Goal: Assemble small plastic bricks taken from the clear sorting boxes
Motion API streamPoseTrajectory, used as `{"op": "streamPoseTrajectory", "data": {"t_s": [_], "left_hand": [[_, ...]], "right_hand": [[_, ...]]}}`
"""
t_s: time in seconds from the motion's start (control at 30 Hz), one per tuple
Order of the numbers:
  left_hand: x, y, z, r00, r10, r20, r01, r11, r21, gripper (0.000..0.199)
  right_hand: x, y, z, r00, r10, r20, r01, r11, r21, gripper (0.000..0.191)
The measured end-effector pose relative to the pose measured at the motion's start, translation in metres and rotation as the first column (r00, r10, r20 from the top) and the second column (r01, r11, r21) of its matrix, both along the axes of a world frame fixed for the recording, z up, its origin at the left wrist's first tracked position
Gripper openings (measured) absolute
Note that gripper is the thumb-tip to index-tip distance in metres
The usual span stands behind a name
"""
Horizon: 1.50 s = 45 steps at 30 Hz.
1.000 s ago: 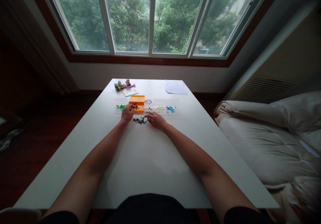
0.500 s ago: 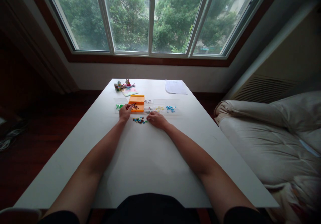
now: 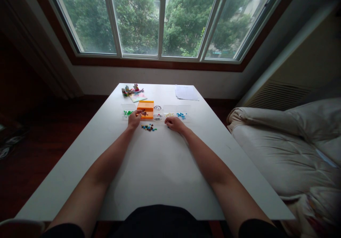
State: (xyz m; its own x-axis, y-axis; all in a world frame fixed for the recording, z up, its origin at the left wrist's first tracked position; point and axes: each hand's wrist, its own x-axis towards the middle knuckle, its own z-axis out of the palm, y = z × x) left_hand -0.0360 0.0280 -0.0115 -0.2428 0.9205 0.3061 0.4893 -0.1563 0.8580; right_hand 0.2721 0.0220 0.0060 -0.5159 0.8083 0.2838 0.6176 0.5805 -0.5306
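Note:
My left hand (image 3: pixel 134 118) is at the left edge of an orange box (image 3: pixel 145 105) with small brown pieces in it; its fingers are pinched, and anything between them is too small to name. Green pieces (image 3: pixel 128 113) lie in a clear box just left of it. My right hand (image 3: pixel 174 123) has its fingers curled together in front of a clear box with pale yellow pieces (image 3: pixel 169 115); what they hold is hidden. Blue pieces (image 3: pixel 181 115) are further right. Between my hands, nearer to me, lies a loose pile of mixed small pieces (image 3: pixel 149 127).
Small figurines (image 3: pixel 132 90) and a colourful card (image 3: pixel 138 96) are at the back left of the white table (image 3: pixel 160 167). White paper (image 3: pixel 187 92) lies at the back right. A round clear container (image 3: pixel 157 115) stands beside the orange box.
My right hand has moved right, away from the loose pile to the front of the clear boxes. My left hand has shifted slightly right over the orange box's edge.

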Motion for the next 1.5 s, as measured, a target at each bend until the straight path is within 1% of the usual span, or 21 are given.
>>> {"op": "streamPoseTrajectory", "data": {"t_s": [0.13,0.23,0.33,0.4,0.47,0.53,0.6,0.67,0.73,0.8,0.87,0.93,0.97,1.03,1.13,1.3,1.43,1.5], "left_hand": [[0.003,-0.004,0.005,0.998,-0.042,-0.040,0.042,0.999,-0.011,0.025],[0.006,-0.005,0.007,0.991,-0.105,-0.087,0.105,0.994,-0.001,0.024],[0.008,-0.006,0.007,0.973,-0.168,-0.158,0.169,0.986,-0.010,0.024],[0.010,-0.007,0.007,0.956,-0.202,-0.214,0.201,0.979,-0.027,0.024],[0.013,-0.009,0.008,0.932,-0.240,-0.271,0.237,0.971,-0.045,0.023],[0.015,-0.011,0.008,0.904,-0.280,-0.323,0.279,0.959,-0.050,0.024],[0.016,-0.013,0.008,0.875,-0.316,-0.366,0.322,0.946,-0.049,0.023],[0.018,-0.015,0.009,0.848,-0.346,-0.402,0.356,0.933,-0.053,0.022],[0.018,-0.016,0.011,0.822,-0.370,-0.432,0.381,0.922,-0.064,0.021],[0.018,-0.017,0.013,0.803,-0.385,-0.455,0.395,0.916,-0.078,0.020],[0.017,-0.017,0.016,0.789,-0.397,-0.469,0.403,0.910,-0.093,0.019],[0.016,-0.018,0.019,0.771,-0.419,-0.479,0.420,0.901,-0.113,0.019],[0.015,-0.018,0.020,0.758,-0.437,-0.484,0.433,0.892,-0.127,0.018],[0.015,-0.019,0.021,0.728,-0.474,-0.495,0.461,0.873,-0.158,0.017],[0.015,-0.020,0.023,0.695,-0.511,-0.505,0.489,0.852,-0.189,0.015],[0.018,-0.022,0.026,0.683,-0.542,-0.490,0.505,0.835,-0.220,0.013],[0.024,-0.027,0.028,0.686,-0.525,-0.503,0.480,0.847,-0.230,0.014],[0.029,-0.030,0.028,0.690,-0.498,-0.525,0.457,0.862,-0.218,0.016]], "right_hand": [[0.011,0.002,0.012,0.996,0.002,0.089,0.011,0.991,-0.135,0.012],[0.013,-0.001,0.020,0.991,0.044,0.129,-0.018,0.980,-0.200,0.009],[0.010,-0.003,0.024,0.985,0.087,0.148,-0.056,0.978,-0.199,0.008],[0.008,-0.003,0.023,0.983,0.094,0.159,-0.064,0.981,-0.184,0.007],[0.008,-0.001,0.019,0.986,0.074,0.153,-0.050,0.987,-0.156,0.006],[0.010,0.002,0.014,0.993,0.025,0.112,-0.013,0.994,-0.106,0.003],[0.013,0.006,0.010,0.997,-0.064,0.033,0.066,0.997,-0.049,0.003],[0.018,0.010,0.007,0.980,-0.186,-0.076,0.187,0.982,0.003,0.007],[0.024,0.013,0.006,0.930,-0.316,-0.190,0.329,0.943,0.046,0.011],[0.031,0.016,0.006,0.859,-0.425,-0.286,0.461,0.885,0.068,0.015],[0.038,0.018,0.006,0.780,-0.515,-0.356,0.568,0.821,0.059,0.019],[0.044,0.021,0.004,0.713,-0.578,-0.397,0.637,0.770,0.024,0.023],[0.046,0.022,0.003,0.690,-0.599,-0.406,0.656,0.755,0.002,0.026],[0.049,0.023,0.000,0.667,-0.621,-0.411,0.670,0.741,-0.032,0.030],[0.047,0.023,-0.004,0.681,-0.603,-0.416,0.651,0.758,-0.034,0.029],[0.035,0.018,-0.002,0.771,-0.504,-0.388,0.556,0.831,0.027,0.024],[0.019,0.008,0.001,0.863,-0.399,-0.312,0.443,0.893,0.083,0.021],[0.008,0.002,0.000,0.916,-0.309,-0.255,0.345,0.932,0.113,0.019]]}}
